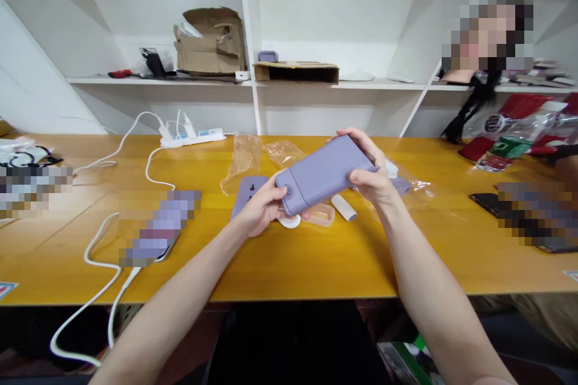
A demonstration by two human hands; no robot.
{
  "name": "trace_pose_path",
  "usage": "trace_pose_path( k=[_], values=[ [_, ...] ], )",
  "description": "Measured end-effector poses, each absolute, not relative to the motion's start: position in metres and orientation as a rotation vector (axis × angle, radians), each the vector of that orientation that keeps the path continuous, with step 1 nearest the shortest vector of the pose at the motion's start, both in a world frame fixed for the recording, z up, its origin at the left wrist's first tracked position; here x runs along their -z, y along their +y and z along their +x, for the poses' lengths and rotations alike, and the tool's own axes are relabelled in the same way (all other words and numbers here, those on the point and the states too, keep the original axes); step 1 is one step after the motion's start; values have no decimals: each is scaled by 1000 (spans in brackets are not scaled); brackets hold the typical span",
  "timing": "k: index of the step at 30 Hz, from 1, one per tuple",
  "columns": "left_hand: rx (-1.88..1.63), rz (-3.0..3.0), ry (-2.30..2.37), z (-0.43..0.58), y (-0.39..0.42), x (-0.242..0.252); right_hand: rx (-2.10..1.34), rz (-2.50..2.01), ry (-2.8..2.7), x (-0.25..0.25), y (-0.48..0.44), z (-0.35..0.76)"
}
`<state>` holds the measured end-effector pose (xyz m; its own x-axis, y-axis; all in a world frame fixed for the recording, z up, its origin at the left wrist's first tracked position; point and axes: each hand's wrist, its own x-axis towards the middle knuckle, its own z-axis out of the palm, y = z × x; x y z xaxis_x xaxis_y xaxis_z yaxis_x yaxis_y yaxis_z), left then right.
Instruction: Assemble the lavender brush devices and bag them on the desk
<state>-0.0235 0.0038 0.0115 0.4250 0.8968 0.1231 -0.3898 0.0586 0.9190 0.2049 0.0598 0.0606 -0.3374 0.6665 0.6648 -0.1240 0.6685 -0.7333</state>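
Both hands hold a long lavender plastic case, tilted above the table with its right end higher. My left hand grips the left end, thumb beside a small round spot near a seam. Around the right end my right hand is closed, its thumb on the front face. Beneath the case lie a flat lavender piece with dark slots, a white round piece, a pale pink shallow tray and a short white cylinder. The case partly hides some of these.
Clear plastic bags lie behind the hands. A white power strip with cables is at the back left, near a blurred-out phone. To the right are a dark phone and a plastic bottle. A person is at the right.
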Motion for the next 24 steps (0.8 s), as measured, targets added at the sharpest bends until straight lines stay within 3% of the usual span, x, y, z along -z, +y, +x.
trace_pose_path(
  k=[9,17,24],
  values=[
    [-1308,1071,736,-9,1,-10,-868,-452,-1825,-62,62,207],
    [-1743,1315,794,-7,12,7,-990,-852,-1213,-48,60,172],
    [-1625,1311,946,-3,12,3,-983,-889,-1261,-39,47,153]
  ],
)
